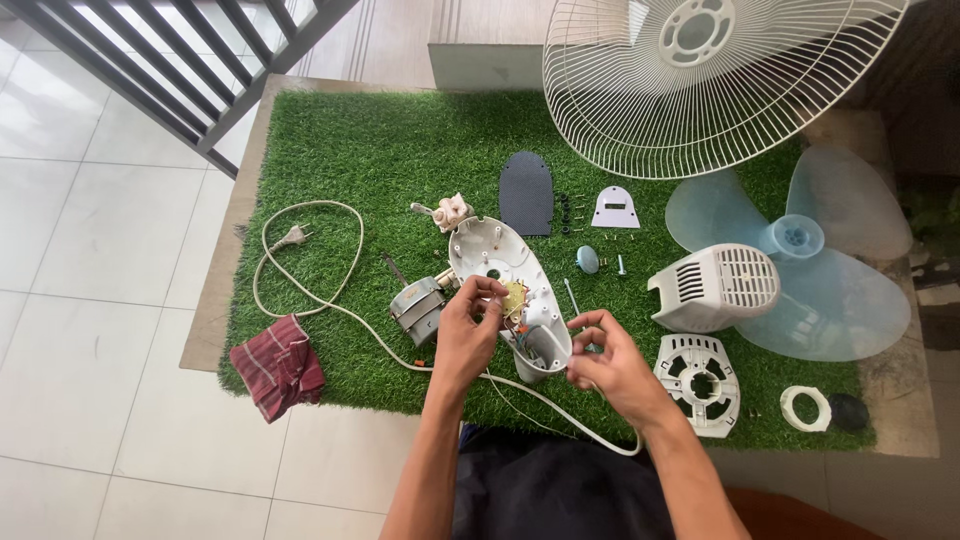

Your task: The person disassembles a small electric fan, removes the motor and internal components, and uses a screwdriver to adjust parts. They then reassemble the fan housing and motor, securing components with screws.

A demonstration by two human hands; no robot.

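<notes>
Both hands (540, 345) grip the white fan housing (508, 290), its long axis running away, tilted left.

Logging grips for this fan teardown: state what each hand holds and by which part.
Left hand grips the white fan housing at its near, wired end. Right hand touches that end's rim; whether it grips anything cannot be told.

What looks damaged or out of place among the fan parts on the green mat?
Nothing looks broken. The left hand and right hand are at the open white housing; the grille, blades and small screws lie apart in order.
</notes>
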